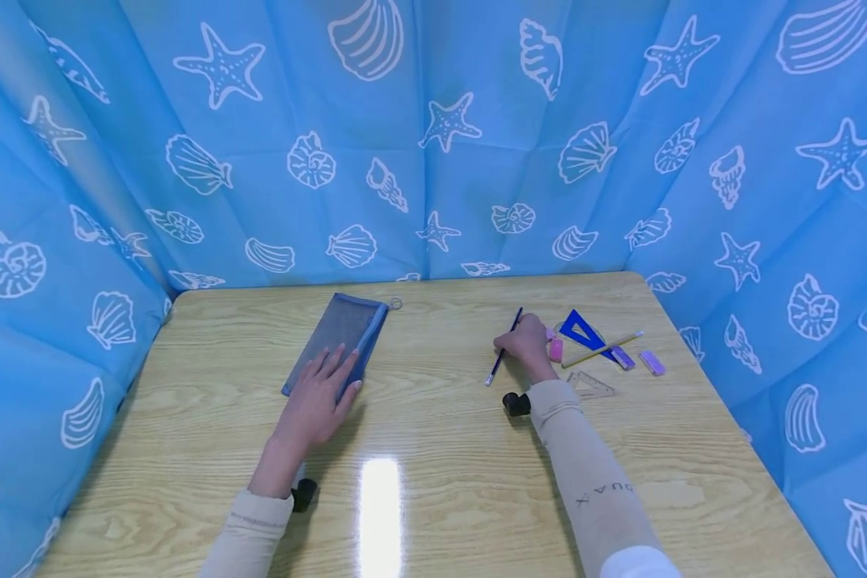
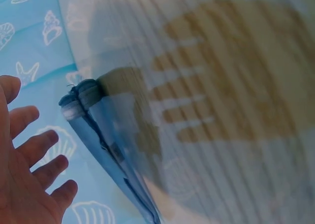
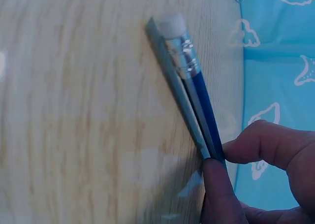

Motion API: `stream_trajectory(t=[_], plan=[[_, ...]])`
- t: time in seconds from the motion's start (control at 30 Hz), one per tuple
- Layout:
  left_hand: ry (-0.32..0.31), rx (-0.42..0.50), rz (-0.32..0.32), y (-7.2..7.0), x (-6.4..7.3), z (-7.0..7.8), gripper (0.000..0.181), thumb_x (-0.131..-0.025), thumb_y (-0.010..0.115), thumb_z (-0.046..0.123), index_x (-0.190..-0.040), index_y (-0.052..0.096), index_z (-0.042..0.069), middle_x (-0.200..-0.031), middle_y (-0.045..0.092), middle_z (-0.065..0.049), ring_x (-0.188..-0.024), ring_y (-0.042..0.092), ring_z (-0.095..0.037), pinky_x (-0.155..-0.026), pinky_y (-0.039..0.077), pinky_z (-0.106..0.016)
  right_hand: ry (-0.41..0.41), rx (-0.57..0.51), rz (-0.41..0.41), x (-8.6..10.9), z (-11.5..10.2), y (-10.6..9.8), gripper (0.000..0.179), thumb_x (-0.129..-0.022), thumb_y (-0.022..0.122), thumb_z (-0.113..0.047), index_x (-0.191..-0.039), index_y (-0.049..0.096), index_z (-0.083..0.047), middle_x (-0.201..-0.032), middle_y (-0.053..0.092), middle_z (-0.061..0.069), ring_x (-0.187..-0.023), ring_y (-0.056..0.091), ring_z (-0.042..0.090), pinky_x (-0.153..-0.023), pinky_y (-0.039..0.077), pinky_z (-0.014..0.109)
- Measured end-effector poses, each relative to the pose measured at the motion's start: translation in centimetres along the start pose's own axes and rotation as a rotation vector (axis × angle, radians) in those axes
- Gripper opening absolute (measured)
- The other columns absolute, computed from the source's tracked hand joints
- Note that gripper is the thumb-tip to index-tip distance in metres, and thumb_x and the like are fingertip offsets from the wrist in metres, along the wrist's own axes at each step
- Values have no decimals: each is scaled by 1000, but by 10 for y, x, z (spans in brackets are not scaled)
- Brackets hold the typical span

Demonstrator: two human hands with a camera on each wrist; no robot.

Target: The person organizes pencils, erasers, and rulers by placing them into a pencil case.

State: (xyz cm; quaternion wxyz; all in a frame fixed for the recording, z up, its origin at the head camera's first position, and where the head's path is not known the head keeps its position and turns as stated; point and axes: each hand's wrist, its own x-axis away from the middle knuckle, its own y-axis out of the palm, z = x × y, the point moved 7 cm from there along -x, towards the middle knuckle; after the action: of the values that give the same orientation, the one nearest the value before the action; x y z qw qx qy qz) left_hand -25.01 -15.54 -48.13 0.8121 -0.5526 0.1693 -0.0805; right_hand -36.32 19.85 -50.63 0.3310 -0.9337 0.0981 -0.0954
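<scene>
Right grip (image 1: pixel 526 341) pinches blue pencil (image 1: pixel 495 365), right of middle in frame. Left grip (image 1: pixel 321 403), fingers spread, over gray pouch (image 1: pixel 339 327), left of middle. Looks early: one pencil picked; yellow pencil (image 1: pixel 581 359), blue triangle (image 1: pixel 598 343), purple eraser (image 1: pixel 652 363) left at right.

there are two pencils (image 1: pixel 494 368), two triangles (image 1: pixel 595 340), one pouch (image 1: pixel 338 327).

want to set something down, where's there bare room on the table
The table is bare between the pouch under the left hand and the blue pencil that the right hand pinches, and left of the pouch. Crowded: right of the right hand, where a blue set square, yellow pencil and erasers lie close together.
</scene>
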Motion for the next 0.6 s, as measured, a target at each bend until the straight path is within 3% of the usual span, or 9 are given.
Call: stream_trajectory(t=[0.23, 0.33, 0.47, 0.6], plan=[[-2, -1, -18, 1, -1, 1, 55, -107, 50, 33, -156, 42, 8, -160, 36, -23, -149, 28, -47, -122, 25, -64, 8, 45, -19, -1, -1, -6, 29, -73, 76, -6, -91, 55, 4, -80, 53, 10, -72, 52, 24, -56, 46, 27], [7, -21, -22, 2, -3, 1, 54, -106, 52, 32, -155, 44, 8, -160, 37, -23, -148, 29, -49, -121, 26, -65, 17, 41, -36, -1, -1, -8, 40, -74, 74, -7, -106, 58, 11, -90, 58, 16, -82, 54, 28, -71, 54, 35], [12, -46, -51, 6, -6, 0, 54, -106, 52, 34, -154, 46, 10, -161, 35, -23, -149, 28, -49, -121, 25, -67, 46, 38, -92, -1, 0, -7, 69, -77, 72, -8, -137, 48, 16, -123, 59, 29, -104, 56, 34, -97, 55, 44], [-10, -48, -95, 11, -8, -2, 53, -106, 52, 35, -153, 47, 12, -162, 32, -25, -150, 26, -49, -120, 24, -70, 69, 40, -145, 0, 0, -6, 76, -81, 70, -8, -147, 39, 14, -128, 59, 31, -97, 62, 29, -86, 58, 37]])
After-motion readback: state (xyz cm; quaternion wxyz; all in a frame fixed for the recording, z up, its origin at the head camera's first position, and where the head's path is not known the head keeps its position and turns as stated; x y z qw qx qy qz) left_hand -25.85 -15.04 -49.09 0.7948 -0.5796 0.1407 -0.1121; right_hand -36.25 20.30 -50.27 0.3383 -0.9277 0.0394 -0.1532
